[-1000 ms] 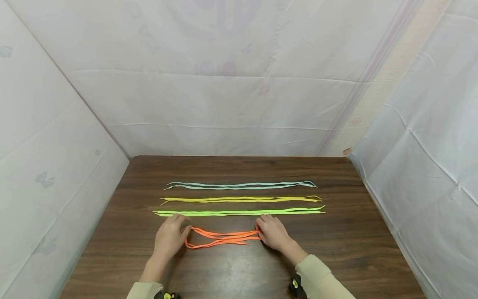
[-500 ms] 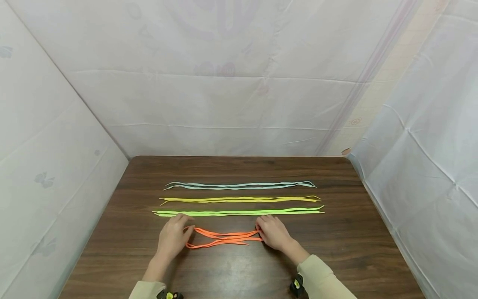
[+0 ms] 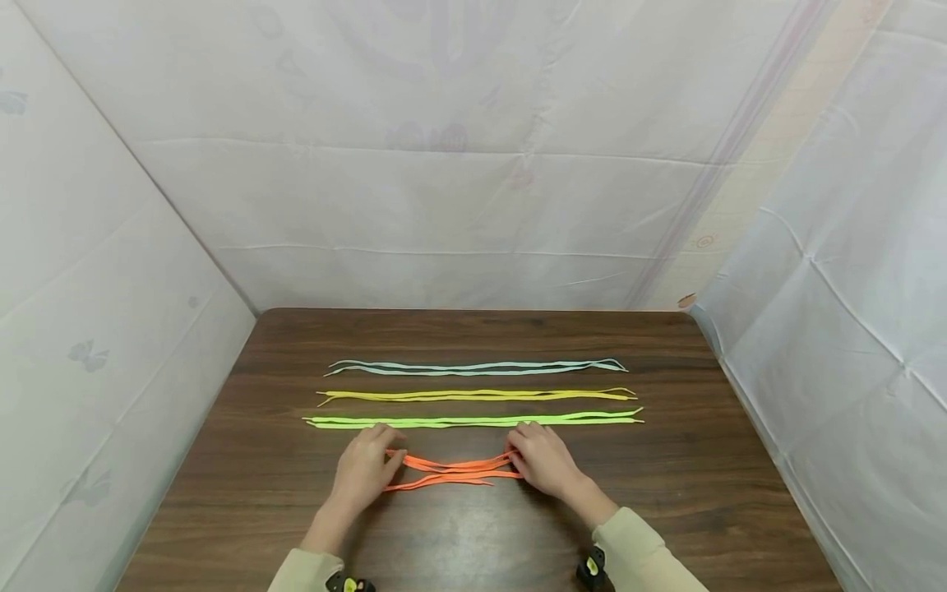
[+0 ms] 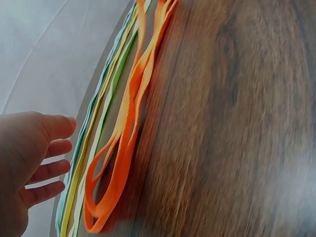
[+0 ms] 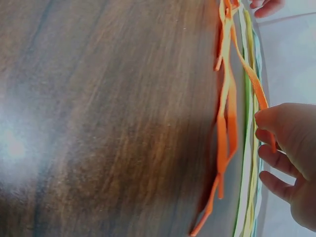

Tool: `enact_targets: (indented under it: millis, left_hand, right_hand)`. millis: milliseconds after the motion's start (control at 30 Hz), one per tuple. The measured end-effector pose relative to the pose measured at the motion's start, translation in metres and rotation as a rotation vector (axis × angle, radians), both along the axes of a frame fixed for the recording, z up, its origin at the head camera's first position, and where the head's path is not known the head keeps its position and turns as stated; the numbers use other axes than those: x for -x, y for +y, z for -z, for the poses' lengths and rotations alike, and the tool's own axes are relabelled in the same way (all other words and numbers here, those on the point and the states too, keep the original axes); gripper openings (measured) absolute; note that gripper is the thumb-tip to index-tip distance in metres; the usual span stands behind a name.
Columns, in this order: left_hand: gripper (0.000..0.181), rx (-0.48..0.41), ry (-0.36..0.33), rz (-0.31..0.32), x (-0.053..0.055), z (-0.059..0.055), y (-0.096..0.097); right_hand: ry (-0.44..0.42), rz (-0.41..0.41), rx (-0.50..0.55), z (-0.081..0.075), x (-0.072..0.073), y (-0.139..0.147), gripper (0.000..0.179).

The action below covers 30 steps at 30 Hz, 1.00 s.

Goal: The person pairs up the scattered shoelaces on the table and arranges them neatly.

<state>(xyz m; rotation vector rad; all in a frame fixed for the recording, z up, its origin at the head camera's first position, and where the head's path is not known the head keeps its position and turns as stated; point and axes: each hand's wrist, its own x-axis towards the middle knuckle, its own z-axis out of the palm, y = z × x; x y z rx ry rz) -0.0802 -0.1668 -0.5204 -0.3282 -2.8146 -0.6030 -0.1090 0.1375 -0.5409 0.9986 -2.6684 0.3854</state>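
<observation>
Bunched orange shoelaces [image 3: 462, 469] lie at the front middle of the wooden table, folded with loops at the left and loose ends at the right. My left hand [image 3: 362, 470] is over their left end. In the left wrist view that hand [image 4: 24, 165] has its fingers spread and relaxed, beside the looped orange laces [image 4: 127, 118], with nothing in its grasp. At the right end, my right hand [image 3: 543, 462] pinches one orange strand between thumb and forefinger, as the right wrist view shows at the thumb [image 5: 274, 116]; the other strands hang or lie beside it.
Just beyond the hands, lime-green laces [image 3: 473, 422] stretch straight across the table [image 3: 473, 543]. Farther back run yellow laces [image 3: 414, 400] and pale blue laces [image 3: 444, 373], roughly parallel. White sheeting [image 3: 444, 230] encloses the back and both sides.
My left hand has moved right, along the left end of the orange laces, and now covers the loops there. My right hand stays nearly in place; the other laces lie unchanged.
</observation>
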Motion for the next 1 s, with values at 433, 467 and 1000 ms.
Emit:
enact_targets:
  millis: [433, 467, 1000]
  left_hand:
    - [0.022, -0.004, 0.015, 0.206, 0.005, 0.011, 0.032]
    - [0.022, -0.003, 0.02, 0.217, 0.005, 0.011, 0.034]
    - [0.009, 0.07, 0.022, 0.248, 0.005, 0.019, 0.05]
  right_hand:
    - [0.028, 0.007, 0.048, -0.016, 0.004, 0.003, 0.006]
    - [0.028, 0.009, 0.053, -0.017, 0.004, 0.003, 0.006]
    - [0.087, 0.037, 0.16, -0.032, 0.007, 0.007, 0.01]
